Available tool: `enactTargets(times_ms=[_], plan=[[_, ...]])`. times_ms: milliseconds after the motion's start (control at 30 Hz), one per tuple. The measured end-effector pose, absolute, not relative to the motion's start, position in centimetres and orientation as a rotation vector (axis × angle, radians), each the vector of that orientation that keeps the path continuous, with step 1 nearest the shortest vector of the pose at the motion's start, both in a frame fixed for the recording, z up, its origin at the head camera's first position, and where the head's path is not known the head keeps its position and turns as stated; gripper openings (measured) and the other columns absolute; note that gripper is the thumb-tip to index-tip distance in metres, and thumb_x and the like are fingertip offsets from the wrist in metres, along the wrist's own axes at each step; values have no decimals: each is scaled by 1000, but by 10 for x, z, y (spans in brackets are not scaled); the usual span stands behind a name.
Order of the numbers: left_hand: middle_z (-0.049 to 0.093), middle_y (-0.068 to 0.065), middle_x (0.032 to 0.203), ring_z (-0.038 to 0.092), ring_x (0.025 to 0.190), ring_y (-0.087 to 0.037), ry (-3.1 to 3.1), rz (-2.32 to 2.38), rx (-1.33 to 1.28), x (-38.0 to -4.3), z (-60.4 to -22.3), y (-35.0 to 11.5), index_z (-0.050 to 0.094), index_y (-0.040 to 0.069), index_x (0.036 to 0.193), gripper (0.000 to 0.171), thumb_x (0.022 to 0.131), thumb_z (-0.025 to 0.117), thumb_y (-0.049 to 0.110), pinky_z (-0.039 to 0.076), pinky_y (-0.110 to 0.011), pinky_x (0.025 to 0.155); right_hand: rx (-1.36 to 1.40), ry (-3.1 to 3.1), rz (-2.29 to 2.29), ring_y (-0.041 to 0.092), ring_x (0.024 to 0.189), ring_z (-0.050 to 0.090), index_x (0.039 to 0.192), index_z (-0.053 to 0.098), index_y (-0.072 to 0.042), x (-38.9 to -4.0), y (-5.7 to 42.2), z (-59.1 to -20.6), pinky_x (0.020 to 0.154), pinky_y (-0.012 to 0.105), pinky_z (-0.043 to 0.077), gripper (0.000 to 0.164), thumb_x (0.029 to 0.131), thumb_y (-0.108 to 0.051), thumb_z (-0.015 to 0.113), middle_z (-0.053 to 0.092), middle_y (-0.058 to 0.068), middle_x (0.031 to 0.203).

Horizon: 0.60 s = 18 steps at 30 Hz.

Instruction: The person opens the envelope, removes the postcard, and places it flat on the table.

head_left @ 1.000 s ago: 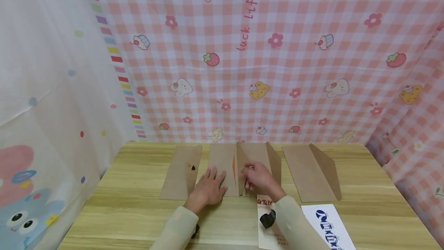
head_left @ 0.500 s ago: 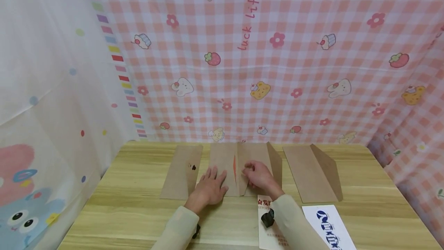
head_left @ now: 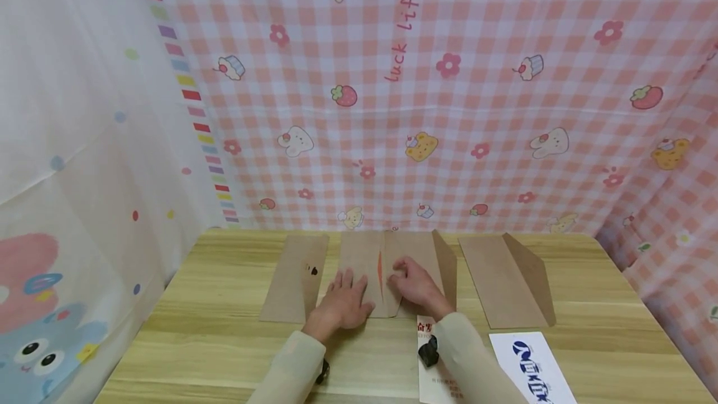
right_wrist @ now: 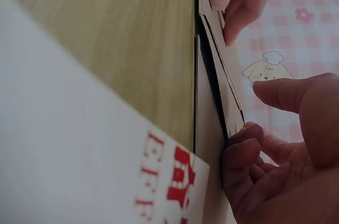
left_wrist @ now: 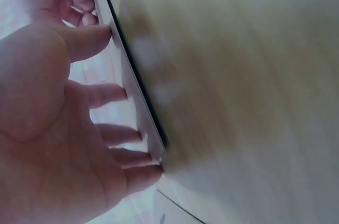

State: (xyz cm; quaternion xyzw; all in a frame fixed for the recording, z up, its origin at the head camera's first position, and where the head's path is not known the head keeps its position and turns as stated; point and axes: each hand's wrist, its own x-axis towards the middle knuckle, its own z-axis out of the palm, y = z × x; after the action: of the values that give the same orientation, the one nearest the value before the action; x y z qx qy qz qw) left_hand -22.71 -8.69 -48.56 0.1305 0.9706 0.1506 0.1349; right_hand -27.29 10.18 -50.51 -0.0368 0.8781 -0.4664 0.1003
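A brown paper envelope (head_left: 356,251) lies at the middle of the table with its flap folded out to the right and a sliver of orange (head_left: 379,273) in its opening. Spread over its left half, my left hand (head_left: 344,305) rests with straight fingers (left_wrist: 114,135) on the paper. My right hand (head_left: 414,282) is at the flap, its fingers (right_wrist: 241,152) curled at the flap's edge (right_wrist: 228,94), the thumb held apart. In the right wrist view the flap stands slightly raised above the neighbouring envelope (right_wrist: 207,107).
More brown envelopes lie beside it: one far left (head_left: 285,279), one under my right hand (head_left: 412,245) and one far right (head_left: 499,285). A printed card (head_left: 432,385) lies partly beneath my right sleeve, near a white card with blue lettering (head_left: 507,345). A patterned curtain (head_left: 477,105) hangs behind.
The raised flap has come down further to the right under my right hand, which has shifted little. My left hand stays on the envelope.
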Motion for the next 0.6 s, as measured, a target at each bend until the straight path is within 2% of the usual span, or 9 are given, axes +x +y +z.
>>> enactTargets(times_ms=[100, 167, 400, 600], plan=[[17, -30, 160, 13, 148, -48, 2821, 454, 320, -226, -485, -81, 37, 4, 152, 67, 99, 54, 42, 19, -58, 118, -93, 2567, -1381, 21, 79, 52, 123, 55, -8, -273, 101, -505, 69, 34, 43, 32, 95, -22, 63, 56, 9, 91], [16, -33, 159, 13, 147, -50, 2837, 442, 265, -225, -485, -75, 36, 4, 152, 71, 98, 55, 45, 20, -59, 118, -95, 2569, -1379, 20, 76, 51, 123, 53, -7, -273, 101, -505, 65, 32, 40, 33, 95, -22, 63, 54, 7, 88], [15, -37, 157, 15, 145, -54, 2892, 325, 73, -223, -487, -60, 24, 5, 157, 91, 93, 53, 62, 21, -59, 117, -99, 2601, -1348, 20, 73, 50, 123, 53, -8, -273, 100, -506, 64, 31, 40, 35, 94, -23, 64, 53, 7, 85], [15, -39, 156, 16, 145, -54, 2893, 315, 39, -223, -489, -56, 17, 5, 158, 94, 92, 53, 61, 21, -57, 118, -106, 2635, -1311, 20, 73, 51, 123, 53, -9, -273, 99, -507, 64, 31, 40, 36, 93, -24, 65, 54, 7, 84]])
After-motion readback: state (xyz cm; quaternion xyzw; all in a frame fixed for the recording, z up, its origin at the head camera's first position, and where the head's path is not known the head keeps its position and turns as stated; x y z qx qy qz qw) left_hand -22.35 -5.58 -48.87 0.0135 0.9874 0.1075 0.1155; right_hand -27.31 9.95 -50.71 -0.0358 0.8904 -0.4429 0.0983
